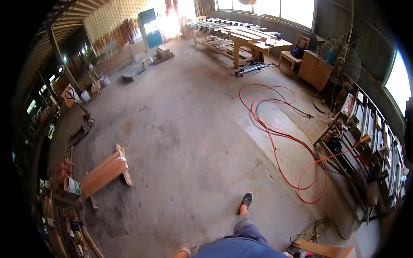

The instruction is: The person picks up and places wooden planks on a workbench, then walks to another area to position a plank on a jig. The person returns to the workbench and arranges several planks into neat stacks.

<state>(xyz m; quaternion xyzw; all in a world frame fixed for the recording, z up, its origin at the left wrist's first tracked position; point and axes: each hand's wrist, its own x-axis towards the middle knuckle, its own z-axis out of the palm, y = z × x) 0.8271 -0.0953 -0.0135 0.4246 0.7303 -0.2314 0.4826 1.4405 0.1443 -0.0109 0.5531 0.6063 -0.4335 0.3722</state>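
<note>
At the lower edge, just left of my blue shirt (pixel 234 249), part of my left hand (pixel 187 249) shows, small and blurred. Its fingers are too unclear to read, and I see nothing held in it. No right hand can be made out; a small pale patch by my right side is too cut off to name. My foot in a dark shoe (pixel 246 200) is on the concrete floor (pixel 185 142). Both hands are far from the reddish wooden boards (pixel 105 173), stacked across wooden bearers at the left.
A red hose (pixel 279 161) loops over the floor at right, beside a rack of wood pieces (pixel 374 142). A long workbench (pixel 282 43) stands far off, near a standing fan (pixel 342 60). A pallet jack (pixel 88 118) and white bucket (pixel 72 185) are at left; a coiled cable (pixel 316 230) lies lower right.
</note>
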